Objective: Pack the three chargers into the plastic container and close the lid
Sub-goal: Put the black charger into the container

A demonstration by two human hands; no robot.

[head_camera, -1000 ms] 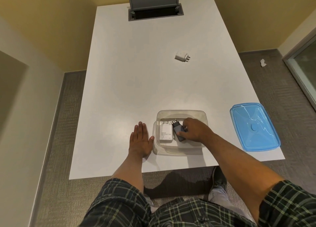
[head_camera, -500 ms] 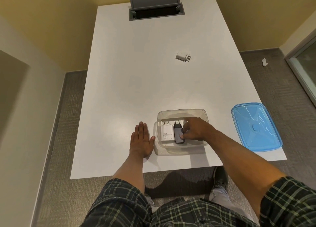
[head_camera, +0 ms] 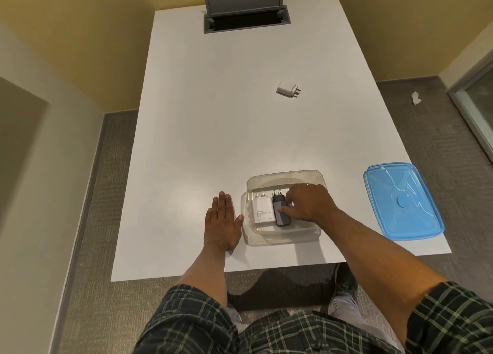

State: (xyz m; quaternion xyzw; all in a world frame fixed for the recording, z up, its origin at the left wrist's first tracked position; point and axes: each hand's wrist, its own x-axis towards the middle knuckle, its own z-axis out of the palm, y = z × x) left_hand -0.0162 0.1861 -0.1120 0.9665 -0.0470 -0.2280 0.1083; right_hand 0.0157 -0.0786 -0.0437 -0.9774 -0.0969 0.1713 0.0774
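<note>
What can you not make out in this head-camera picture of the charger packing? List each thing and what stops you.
- Label print on the white charger in the container: too small to read.
- Right half of the container floor: hidden by the right hand.
- Right side of the black charger: covered by that hand's fingers.
- Inside of the grey table hatch: too dark.
- The person's lap and feet: cut off at the bottom edge.
</note>
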